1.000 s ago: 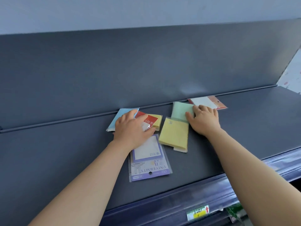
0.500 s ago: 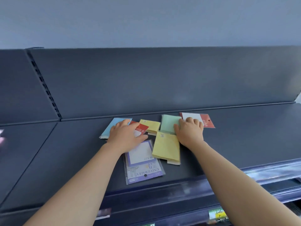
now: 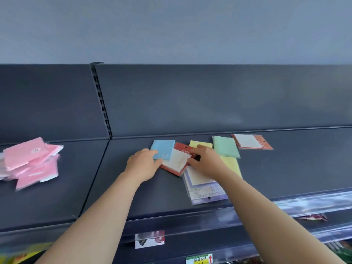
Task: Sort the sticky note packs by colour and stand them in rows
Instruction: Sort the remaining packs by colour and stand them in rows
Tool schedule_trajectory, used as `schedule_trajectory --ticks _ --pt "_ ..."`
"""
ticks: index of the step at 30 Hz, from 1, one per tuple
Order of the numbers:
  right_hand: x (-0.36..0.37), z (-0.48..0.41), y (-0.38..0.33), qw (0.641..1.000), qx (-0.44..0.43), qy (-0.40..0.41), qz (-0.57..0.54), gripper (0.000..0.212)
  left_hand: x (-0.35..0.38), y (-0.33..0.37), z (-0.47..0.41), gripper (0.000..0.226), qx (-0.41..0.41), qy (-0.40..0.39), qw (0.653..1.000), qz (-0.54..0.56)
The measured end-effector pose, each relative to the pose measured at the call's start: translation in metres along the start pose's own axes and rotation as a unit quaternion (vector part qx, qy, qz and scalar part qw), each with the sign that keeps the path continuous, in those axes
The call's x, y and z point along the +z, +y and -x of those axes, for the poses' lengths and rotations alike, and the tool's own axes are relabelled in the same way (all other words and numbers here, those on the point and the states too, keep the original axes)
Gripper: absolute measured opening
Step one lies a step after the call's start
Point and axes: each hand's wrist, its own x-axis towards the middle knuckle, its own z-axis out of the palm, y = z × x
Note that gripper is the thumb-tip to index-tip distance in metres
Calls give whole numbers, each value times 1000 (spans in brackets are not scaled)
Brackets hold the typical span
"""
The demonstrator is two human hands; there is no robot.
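The loose sticky note packs lie flat in a cluster toward the back of a dark grey metal shelf [image 3: 133, 197], none of them standing. A sky-blue pack [image 3: 163, 151], square and matte, overlaps a red-bordered pack [image 3: 176, 163] with a white face and a glossy wrapper. Behind these peeks a pale yellow pack [image 3: 200, 144], and beside it lies a mint green pack [image 3: 225, 148] whose near edge covers a longer yellow pack [image 3: 231, 165]. A second red-edged pack [image 3: 251, 141] sits farthest right, touching the back panel. Nearest the front edge is a purple-framed pack [image 3: 205, 189] in a clear sleeve with a hang hole (its printing is upside down to the camera).

The right hand [image 3: 206, 161] reaches in palm down, forefinger curled over the red header and thumb under the near right edge, pinching the red-bordered pack. The left hand [image 3: 142, 165] lies palm down with its fingers at the blue pack's left edge and its thumb by the near corner; whether it grasps or merely touches cannot be told.

On the neighbouring shelf section to the left, well apart, a loose heap of pink packs [image 3: 30, 162] is blurred.
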Motion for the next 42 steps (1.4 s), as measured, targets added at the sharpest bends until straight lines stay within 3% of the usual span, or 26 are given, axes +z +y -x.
schedule_trajectory --ticks 3,5,8,16,22,28,32,36,42 --pt "-3 5 -7 997 51 52 25 38 -7 -5 -4 47 -19 11 997 69" --pt "-2 9 -16 995 76 46 53 39 -8 -3 -7 48 -32 23 994 101" --pt "4 9 -27 993 103 24 43 43 -5 6 -12 62 -15 7 998 56" --pt "11 8 -39 985 123 70 -104 51 0 -10 -8 49 67 -12 997 -30" --pt "13 5 -52 977 87 94 -168 57 -13 -24 -3 51 1 34 978 205" --pt "18 5 -66 969 45 108 -218 62 -15 -30 -8 72 -53 35 948 312" --pt "16 5 -69 954 90 97 -270 76 -16 -42 -7 56 -49 31 942 331" --pt "16 2 -73 957 88 102 -256 46 -24 -52 -1 46 -44 51 931 358" --pt "17 1 -87 945 68 107 -302 37 -35 -64 22 60 -41 115 919 374"
